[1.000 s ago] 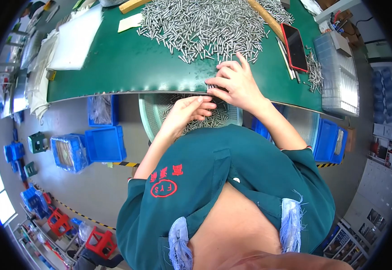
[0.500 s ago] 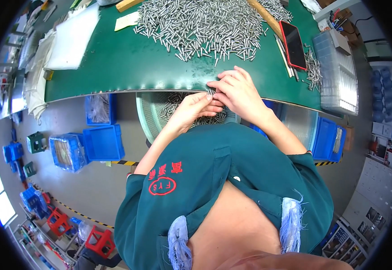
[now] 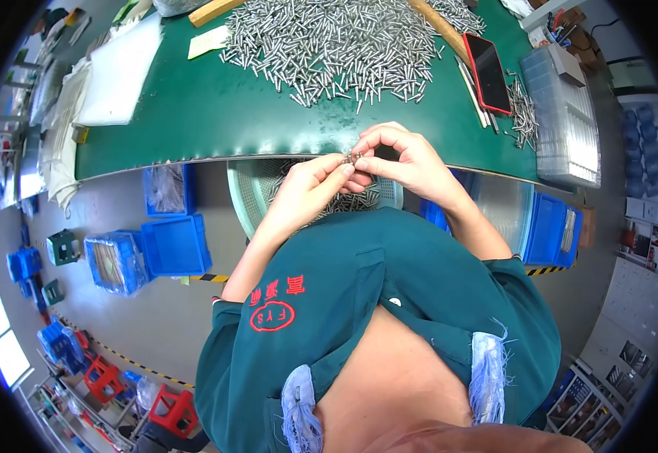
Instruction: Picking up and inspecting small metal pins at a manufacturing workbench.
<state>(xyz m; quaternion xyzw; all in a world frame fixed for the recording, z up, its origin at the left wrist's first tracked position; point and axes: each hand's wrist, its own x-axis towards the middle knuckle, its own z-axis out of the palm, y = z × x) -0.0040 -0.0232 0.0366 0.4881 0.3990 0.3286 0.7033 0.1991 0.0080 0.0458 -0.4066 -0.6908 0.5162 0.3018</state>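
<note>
At the table's near edge my two hands meet, fingertips together. My left hand point(image 3: 314, 187) is closed on a few small metal pins point(image 3: 353, 158), whose ends show between the fingers. Thumb and forefinger of my right hand point(image 3: 413, 164) pinch at the same pins from the other side, the fingers curled. How many pins there are is too small to tell. Below the hands, a pale green plastic basket point(image 3: 240, 198) holds many similar pins, partly hidden by my forearms and shirt. Farther back on the green table point(image 3: 193, 128) lies a large heap of loose metal pins point(image 3: 336, 49).
Wooden bars point(image 3: 441, 30) border the heap. To the right are a red-edged phone point(image 3: 488, 74), thin sticks point(image 3: 474, 94), a small pin pile point(image 3: 524, 113) and stacked clear plastic trays point(image 3: 567, 121). White sheets point(image 3: 121, 72) lie left. Blue crates point(image 3: 176, 245) stand on the floor.
My right hand has turned, its fingers drawing in from spread to a pinch at the left fingertips. The left hand's thumb and fingers have shifted slightly at the pins.
</note>
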